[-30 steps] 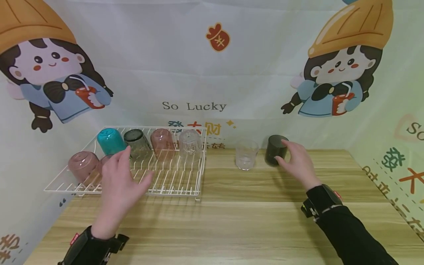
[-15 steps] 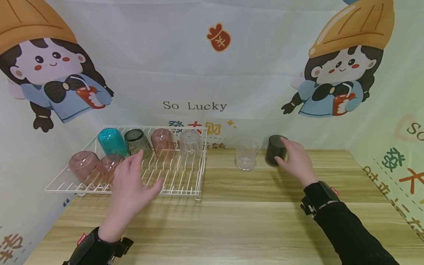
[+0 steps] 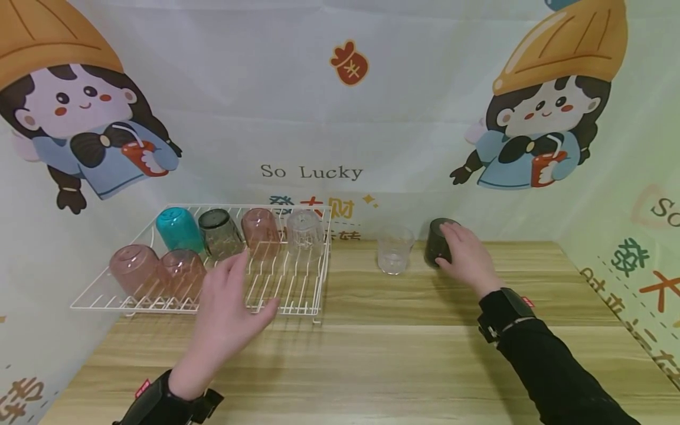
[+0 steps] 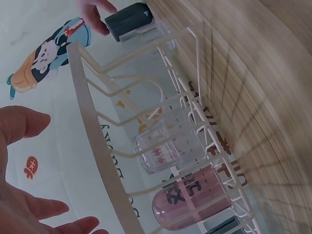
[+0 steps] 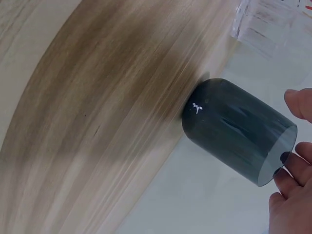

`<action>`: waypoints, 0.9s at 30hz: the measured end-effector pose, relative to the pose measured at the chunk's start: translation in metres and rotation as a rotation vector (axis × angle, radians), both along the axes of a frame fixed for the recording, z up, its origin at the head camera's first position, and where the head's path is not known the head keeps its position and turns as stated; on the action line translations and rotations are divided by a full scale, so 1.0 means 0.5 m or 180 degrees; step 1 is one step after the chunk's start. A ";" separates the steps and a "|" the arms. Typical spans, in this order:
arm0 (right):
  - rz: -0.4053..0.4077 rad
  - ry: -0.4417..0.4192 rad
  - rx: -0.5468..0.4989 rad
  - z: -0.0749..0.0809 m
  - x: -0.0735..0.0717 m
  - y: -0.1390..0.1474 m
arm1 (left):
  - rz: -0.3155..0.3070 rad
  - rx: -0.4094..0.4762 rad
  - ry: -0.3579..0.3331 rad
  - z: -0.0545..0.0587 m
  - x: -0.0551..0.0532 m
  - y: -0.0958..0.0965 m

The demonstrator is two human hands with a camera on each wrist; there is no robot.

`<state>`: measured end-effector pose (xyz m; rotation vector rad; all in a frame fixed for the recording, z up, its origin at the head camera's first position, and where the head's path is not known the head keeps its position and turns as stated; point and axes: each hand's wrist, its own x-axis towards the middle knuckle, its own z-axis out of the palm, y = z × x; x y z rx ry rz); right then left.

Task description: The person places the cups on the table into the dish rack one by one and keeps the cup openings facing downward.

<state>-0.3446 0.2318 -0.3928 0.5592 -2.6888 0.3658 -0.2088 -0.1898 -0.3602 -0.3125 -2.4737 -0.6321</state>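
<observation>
My right hand (image 3: 470, 260) is at a dark grey glass (image 3: 435, 243) standing upright on the table at the back right. In the right wrist view, fingertips (image 5: 288, 168) lie at the rim of the grey glass (image 5: 234, 129), while the thumb (image 5: 298, 103) stands apart from it. My left hand (image 3: 224, 307) hovers before the white wire rack (image 3: 319, 283), thumb and fingers spread, holding nothing. Just left of it on the rack are two upside-down pink glasses (image 3: 182, 271). A clear glass (image 3: 395, 252) stands upright left of the grey one.
Along the rack's back row, upside down, are a teal glass (image 3: 179, 229), a smoky glass (image 3: 219, 233), a pink glass (image 3: 260, 233) and a clear glass (image 3: 305, 233). A printed cloth (image 3: 414, 118) hangs right behind the wooden table (image 3: 382, 366).
My left hand has moved right, away from the front pink glasses, uncovering one of them. My right hand has shifted slightly left, farther over the grey glass. The glasses have stayed in place.
</observation>
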 end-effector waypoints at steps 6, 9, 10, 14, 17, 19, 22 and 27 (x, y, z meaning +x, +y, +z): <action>0.0021 0.0133 0.0074 -0.009 -0.003 -0.002 | -0.0063 -0.0058 -0.0060 -0.001 0.004 0.014; 0.0020 0.0236 0.0121 -0.013 -0.005 -0.004 | -0.0094 -0.0081 -0.0079 -0.003 0.005 0.021; 0.0009 0.0269 0.0130 -0.014 -0.007 -0.005 | -0.0115 -0.0076 -0.0076 -0.004 0.006 0.023; -0.0046 0.0411 0.0154 -0.017 -0.009 -0.008 | -0.0181 -0.0046 -0.0070 -0.007 0.009 0.030; -0.0142 0.0528 0.0152 -0.021 -0.010 -0.010 | -0.0196 -0.0033 -0.0111 -0.008 0.010 0.034; -0.0216 0.0578 0.0149 -0.023 -0.008 -0.011 | -0.0183 -0.0042 -0.0139 -0.008 0.009 0.036; -0.0292 0.0622 0.0138 -0.025 -0.005 -0.011 | -0.0169 -0.0059 -0.0182 -0.009 0.006 0.039; -0.0296 0.0650 0.0032 -0.027 0.002 -0.005 | -0.0218 -0.0016 -0.0183 -0.011 0.002 0.047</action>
